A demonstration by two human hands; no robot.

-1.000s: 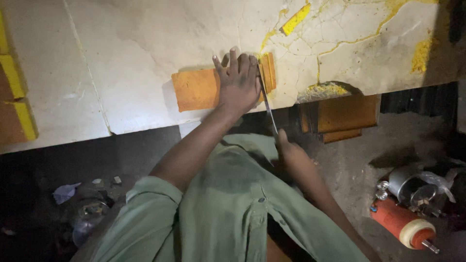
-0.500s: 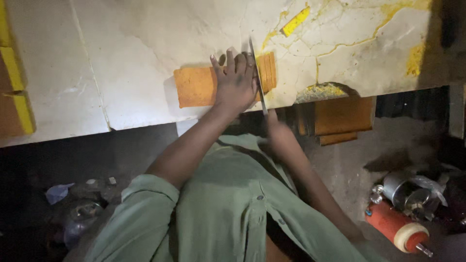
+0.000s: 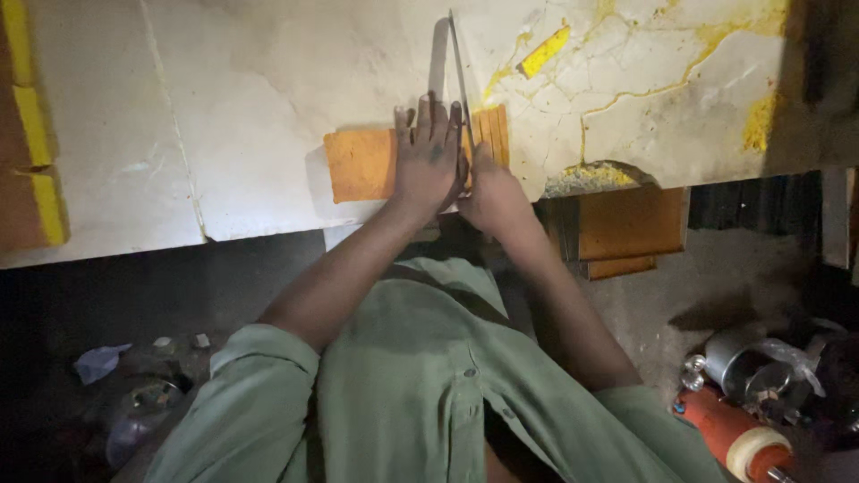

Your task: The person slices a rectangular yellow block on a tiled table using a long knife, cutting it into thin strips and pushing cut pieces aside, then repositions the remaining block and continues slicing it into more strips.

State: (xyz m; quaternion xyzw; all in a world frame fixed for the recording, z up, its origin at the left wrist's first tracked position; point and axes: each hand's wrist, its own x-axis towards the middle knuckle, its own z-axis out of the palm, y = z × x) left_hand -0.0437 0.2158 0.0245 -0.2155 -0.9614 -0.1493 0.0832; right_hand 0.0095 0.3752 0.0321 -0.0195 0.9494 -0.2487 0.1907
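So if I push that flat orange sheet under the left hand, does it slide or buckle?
The orange sheet lies flat on the smooth marble slab, so it would probably slide. It looks thin, likely light and somewhat bendy. The left hand presses it flat, probably to stop that.

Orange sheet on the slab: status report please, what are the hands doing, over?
Left hand flat on the orange sheet, pinning it. Right hand gripping a thin blade, set upright along the sheet's cut strips. Stone slab beneath, nothing in the way.

Left hand (image 3: pixel 431 159) presses flat on the orange block (image 3: pixel 362 165). Right hand (image 3: pixel 490 199) grips a thin blade (image 3: pixel 460 73) standing across the block on the marble slab (image 3: pixel 250 107).
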